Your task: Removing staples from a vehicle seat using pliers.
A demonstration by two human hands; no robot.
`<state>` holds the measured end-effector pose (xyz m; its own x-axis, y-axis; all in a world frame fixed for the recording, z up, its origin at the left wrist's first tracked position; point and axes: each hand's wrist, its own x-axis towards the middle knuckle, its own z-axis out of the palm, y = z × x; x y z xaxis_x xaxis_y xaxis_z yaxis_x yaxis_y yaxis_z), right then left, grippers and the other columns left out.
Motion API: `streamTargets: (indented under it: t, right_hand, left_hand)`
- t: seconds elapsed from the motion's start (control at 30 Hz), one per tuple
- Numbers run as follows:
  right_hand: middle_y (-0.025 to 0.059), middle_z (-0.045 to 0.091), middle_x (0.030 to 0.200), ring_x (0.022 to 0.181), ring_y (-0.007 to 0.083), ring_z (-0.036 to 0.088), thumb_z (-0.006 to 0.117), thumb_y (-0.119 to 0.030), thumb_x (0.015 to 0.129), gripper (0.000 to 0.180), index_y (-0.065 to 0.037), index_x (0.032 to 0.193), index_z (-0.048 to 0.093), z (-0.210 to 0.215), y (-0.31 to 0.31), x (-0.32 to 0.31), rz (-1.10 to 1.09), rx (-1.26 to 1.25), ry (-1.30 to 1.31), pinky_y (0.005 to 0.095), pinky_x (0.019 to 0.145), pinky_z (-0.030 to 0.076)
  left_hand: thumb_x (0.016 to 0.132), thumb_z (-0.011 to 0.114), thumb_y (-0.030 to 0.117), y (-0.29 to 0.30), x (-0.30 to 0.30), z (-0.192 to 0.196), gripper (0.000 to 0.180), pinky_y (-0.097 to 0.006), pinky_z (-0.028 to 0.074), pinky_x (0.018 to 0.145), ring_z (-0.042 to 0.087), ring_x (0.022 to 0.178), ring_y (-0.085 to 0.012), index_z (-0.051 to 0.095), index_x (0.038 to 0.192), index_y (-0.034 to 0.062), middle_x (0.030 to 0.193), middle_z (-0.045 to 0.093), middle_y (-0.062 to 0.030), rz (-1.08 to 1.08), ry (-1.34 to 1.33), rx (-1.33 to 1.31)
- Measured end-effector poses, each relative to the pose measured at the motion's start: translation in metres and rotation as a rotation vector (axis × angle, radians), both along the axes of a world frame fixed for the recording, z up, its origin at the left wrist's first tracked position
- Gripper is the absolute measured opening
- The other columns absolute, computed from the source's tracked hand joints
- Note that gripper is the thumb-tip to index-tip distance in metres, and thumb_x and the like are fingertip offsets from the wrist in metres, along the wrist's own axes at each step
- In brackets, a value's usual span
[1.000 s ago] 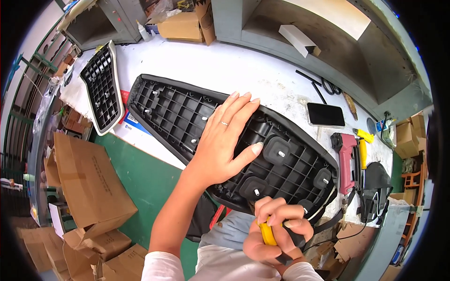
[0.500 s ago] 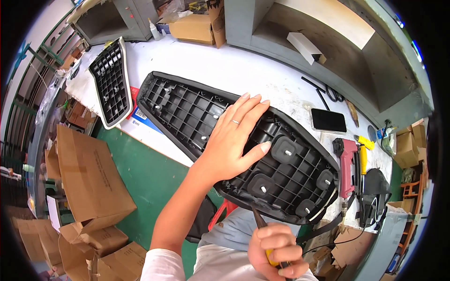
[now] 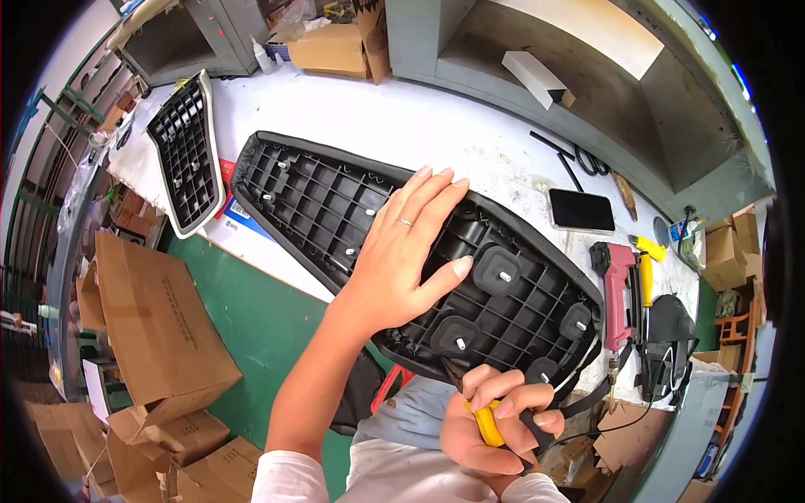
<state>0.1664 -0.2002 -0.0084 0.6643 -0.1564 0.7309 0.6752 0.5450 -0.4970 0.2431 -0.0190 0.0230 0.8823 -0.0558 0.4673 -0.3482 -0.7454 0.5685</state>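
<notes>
A long black seat (image 3: 323, 201) lies upside down across the table. Its ribbed plastic base faces up, with several metal studs and square black pads on it. My left hand (image 3: 405, 243) rests flat across the middle of this base, fingers stretched and thumb apart. Below, at the seat's near edge, my right hand (image 3: 501, 427) holds pliers (image 3: 488, 425) with yellow and black handles. The pliers' dark pointed jaws reach the black cover at the rim; whether they grip it I cannot tell.
A smaller white-edged seat base (image 3: 186, 155) lies at the left. To the right are a black phone (image 3: 580, 210), a pink staple gun (image 3: 619, 293) with a hose and a yellow-handled tool (image 3: 646, 281). Cardboard boxes (image 3: 163, 310) stand at lower left; a grey metal cabinet (image 3: 503, 101) lines the back.
My right hand has turned and its fingers have loosened around the plier handles, while the jaws have come up to the seat's near rim. My left hand keeps its place on the base.
</notes>
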Motion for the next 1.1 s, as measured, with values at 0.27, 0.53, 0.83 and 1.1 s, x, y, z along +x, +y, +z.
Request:
streamTargets:
  t: [0.27, 0.53, 0.83, 1.1]
  right_hand:
    - [0.0097, 0.04, 0.108, 0.076, 0.024, 0.05, 0.064, -0.055, 0.099, 0.068, -0.011, 0.14, 0.031, -0.005, 0.011, -0.002, -0.142, -0.018, -0.099, 0.0339, 0.051, 0.037]
    - [0.0111, 0.042, 0.11, 0.078, 0.0239, 0.051, 0.061, -0.053, 0.101, 0.069, -0.012, 0.145, 0.027, -0.002, 0.015, 0.0, -0.162, -0.142, -0.108, 0.0353, 0.058, 0.04]
    - [0.0061, 0.042, 0.107, 0.075, 0.0255, 0.051, 0.072, -0.033, 0.098, 0.048, -0.021, 0.128, 0.036, -0.002, 0.003, 0.002, 0.037, -0.074, 0.053, 0.0384, 0.053, 0.04]
    - [0.0057, 0.042, 0.094, 0.057, 0.0177, 0.04, 0.054, -0.045, 0.107, 0.037, -0.013, 0.123, 0.045, -0.017, 0.011, -0.003, -0.099, -0.047, -0.216, 0.0328, 0.047, 0.031]
  left_hand:
    - [0.093, 0.064, 0.035, 0.001, 0.003, 0.0, 0.073, -0.051, 0.024, 0.123, 0.033, 0.151, -0.0445, 0.041, 0.155, 0.0023, 0.159, 0.042, -0.0223, -0.015, -0.008, -0.006]
    - [0.092, 0.064, 0.035, 0.002, 0.001, -0.003, 0.074, -0.051, 0.024, 0.123, 0.033, 0.151, -0.0445, 0.042, 0.154, 0.0023, 0.159, 0.041, -0.0224, -0.011, -0.011, -0.006]
    - [0.092, 0.063, 0.036, 0.001, -0.001, -0.004, 0.073, -0.051, 0.025, 0.122, 0.032, 0.151, -0.0436, 0.042, 0.154, 0.0034, 0.16, 0.04, -0.0214, 0.006, -0.028, 0.004]
    - [0.093, 0.063, 0.036, 0.002, 0.001, -0.003, 0.074, -0.051, 0.025, 0.122, 0.032, 0.151, -0.0437, 0.041, 0.155, 0.0031, 0.159, 0.041, -0.0218, -0.008, -0.043, -0.006]
